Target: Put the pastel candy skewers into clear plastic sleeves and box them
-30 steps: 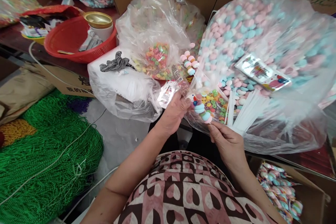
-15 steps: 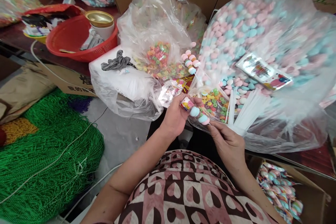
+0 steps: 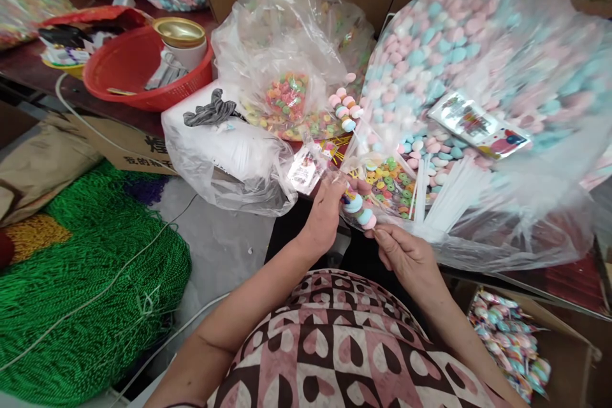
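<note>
A candy skewer (image 3: 367, 218) of blue and pink marshmallows with ring candies between them spans my two hands above my lap. My left hand (image 3: 326, 215) is closed round its upper end, where a bit of a printed clear wrapper shows; how far the wrapper covers the candy I cannot tell. My right hand (image 3: 406, 255) pinches the lower end, by the pink marshmallow, where the stick is mostly hidden by the fingertips. Just beyond my left hand lies a stack of printed clear wrappers (image 3: 306, 169). Colourful ring candies (image 3: 389, 178) lie in an open bag past the skewer.
White sticks (image 3: 454, 197) and a silver printed packet (image 3: 480, 124) lie on a big bag of marshmallows (image 3: 421, 44). Finished skewers rest by the ring-candy bag (image 3: 282, 32). A red basket (image 3: 108, 67) stands left; wrapped skewers (image 3: 514, 338) fill a box below right. Green cords (image 3: 95, 293) cover the floor.
The skewer's upper end has gone further into my left hand, and less of the printed wrapper shows. My right hand has shifted slightly left and down with the lower end.
</note>
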A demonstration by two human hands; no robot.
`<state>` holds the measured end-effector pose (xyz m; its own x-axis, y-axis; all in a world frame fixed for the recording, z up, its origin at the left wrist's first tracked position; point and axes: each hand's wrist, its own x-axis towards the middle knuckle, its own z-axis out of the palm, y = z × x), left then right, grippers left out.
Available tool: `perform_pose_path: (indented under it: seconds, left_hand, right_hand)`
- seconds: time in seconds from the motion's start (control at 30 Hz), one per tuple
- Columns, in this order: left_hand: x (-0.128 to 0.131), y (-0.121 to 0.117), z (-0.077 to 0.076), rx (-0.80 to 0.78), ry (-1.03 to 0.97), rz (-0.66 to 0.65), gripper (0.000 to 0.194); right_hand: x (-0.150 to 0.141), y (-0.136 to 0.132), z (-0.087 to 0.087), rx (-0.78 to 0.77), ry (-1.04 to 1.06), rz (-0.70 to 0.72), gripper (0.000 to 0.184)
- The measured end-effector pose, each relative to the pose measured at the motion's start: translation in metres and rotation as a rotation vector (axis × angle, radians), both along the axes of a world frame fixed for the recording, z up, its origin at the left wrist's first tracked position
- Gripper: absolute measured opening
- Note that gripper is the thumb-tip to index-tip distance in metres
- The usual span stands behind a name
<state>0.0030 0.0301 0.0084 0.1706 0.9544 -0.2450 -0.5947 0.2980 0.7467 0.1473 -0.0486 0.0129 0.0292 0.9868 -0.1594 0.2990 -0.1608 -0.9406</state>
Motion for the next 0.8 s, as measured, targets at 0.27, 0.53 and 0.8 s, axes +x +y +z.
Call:
perform_pose_path:
  seconds: [0.27, 0.53, 0.8]
  left_hand:
    - [0.006, -0.013, 0.003, 0.074, 0.042, -0.107, 0.034]
    - [-0.014, 0.004, 0.022, 0.129, -0.029, -0.073, 0.037]
    - [-0.028, 0.018, 0.021, -0.054, -0.109, 0.042, 0.021]
  right_hand:
    - [-0.007, 0.003, -0.010, -0.033, 0.154, -0.119, 0.039]
    - [0.001, 0.005, -0.011, 0.136, 0.037, -0.241, 0.017]
    - [0.010, 0.006, -0.013, 0.349, -0.106, -0.189, 0.011]
